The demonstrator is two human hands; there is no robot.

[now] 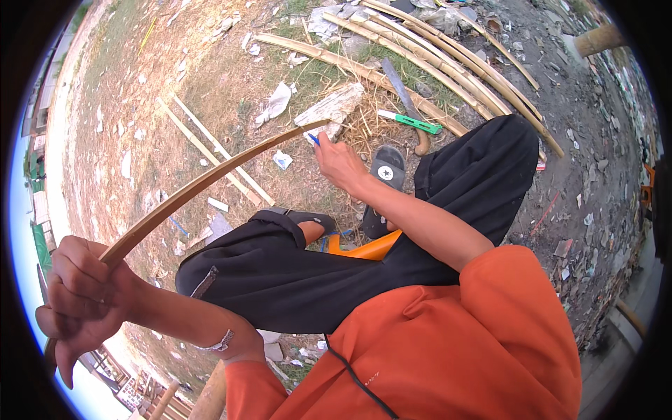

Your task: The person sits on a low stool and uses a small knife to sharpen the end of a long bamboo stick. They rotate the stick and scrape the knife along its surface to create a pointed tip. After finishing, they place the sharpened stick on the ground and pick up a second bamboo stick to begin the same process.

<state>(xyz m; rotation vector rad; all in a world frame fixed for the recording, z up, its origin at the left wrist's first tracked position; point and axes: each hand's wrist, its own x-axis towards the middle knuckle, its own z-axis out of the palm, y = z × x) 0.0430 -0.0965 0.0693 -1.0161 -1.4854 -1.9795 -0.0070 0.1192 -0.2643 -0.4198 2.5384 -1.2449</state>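
A long, narrow bamboo strip slants from the lower left up to the middle of the view, bending slightly. My left hand is wrapped round its near end, at the far left. By its other end, my right hand is closed on a slim blue pen-like thing; only a short piece of that sticks out from the fingers. The strip's tip lies over a pale, rough block on the ground. Whether my right fingers touch the strip, I cannot tell.
Beyond my right hand lie a green cutter-like tool and a handsaw. Several split bamboo poles stretch across the upper right. Two thin strips rest on the dry grass at left. An orange seat shows between my legs.
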